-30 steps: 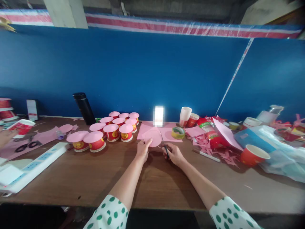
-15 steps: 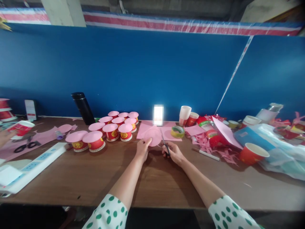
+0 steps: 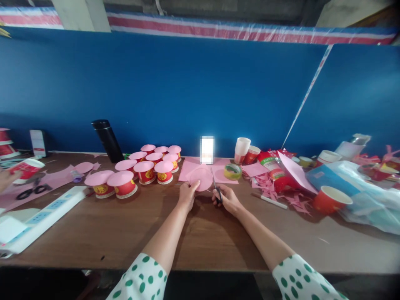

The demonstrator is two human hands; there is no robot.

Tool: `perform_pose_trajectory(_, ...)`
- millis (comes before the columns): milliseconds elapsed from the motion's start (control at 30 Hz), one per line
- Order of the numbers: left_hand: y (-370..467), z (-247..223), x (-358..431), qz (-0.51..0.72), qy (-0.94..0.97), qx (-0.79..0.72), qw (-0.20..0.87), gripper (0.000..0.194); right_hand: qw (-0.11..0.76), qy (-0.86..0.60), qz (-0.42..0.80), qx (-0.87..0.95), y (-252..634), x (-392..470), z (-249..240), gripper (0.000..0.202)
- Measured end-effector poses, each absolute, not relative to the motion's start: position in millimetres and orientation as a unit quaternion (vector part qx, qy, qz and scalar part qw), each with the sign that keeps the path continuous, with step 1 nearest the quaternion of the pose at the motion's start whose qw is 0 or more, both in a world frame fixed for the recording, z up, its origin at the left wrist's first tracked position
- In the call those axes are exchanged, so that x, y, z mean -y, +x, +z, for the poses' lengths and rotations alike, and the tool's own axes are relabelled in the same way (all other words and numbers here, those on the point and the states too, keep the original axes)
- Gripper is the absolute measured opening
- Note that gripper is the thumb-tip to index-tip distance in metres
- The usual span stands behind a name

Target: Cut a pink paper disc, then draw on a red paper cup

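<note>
My left hand point(image 3: 188, 196) pinches the lower left edge of a round pink paper disc point(image 3: 202, 178), thumb on top. Black-handled scissors point(image 3: 218, 194) are gripped in my right hand point(image 3: 227, 200), their blades pointing away from me along the disc's right edge. A thin curl of paper shows below the disc, between the hands. Behind it, pink paper sheets point(image 3: 188, 166) lie on the table, with a roll of tape point(image 3: 233, 171) on their right part. To the left stand several red paper cups point(image 3: 146, 175) topped with pink discs.
Left are a black bottle point(image 3: 108, 141), a power strip point(image 3: 46, 218), a second pair of scissors point(image 3: 33, 191) and another person's hand point(image 3: 6, 177) at a red cup point(image 3: 28, 168). Right are pink scraps point(image 3: 265, 183), a white pen point(image 3: 273, 201), an orange-red cup point(image 3: 331, 201) and a plastic bag point(image 3: 368, 208).
The camera view has shifted very slightly. Both hands keep nearly the same pose, with the disc and scissors in them.
</note>
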State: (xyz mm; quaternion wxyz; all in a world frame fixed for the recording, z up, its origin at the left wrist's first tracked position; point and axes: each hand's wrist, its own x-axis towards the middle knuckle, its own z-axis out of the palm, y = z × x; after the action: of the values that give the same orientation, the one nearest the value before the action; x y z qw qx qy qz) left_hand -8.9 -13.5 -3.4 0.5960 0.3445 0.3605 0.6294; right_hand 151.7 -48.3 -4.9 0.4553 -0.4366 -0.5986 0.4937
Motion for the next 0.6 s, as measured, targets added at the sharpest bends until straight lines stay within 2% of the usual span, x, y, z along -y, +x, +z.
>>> perform_pose_trajectory(600, -9.7, -13.6, 6.4, 0.643, 0.355, -0.39, 0.556, 0.04, 0.449, -0.439, 0.485, 0.609, 151.7, 48.2, -5.2, 0.037)
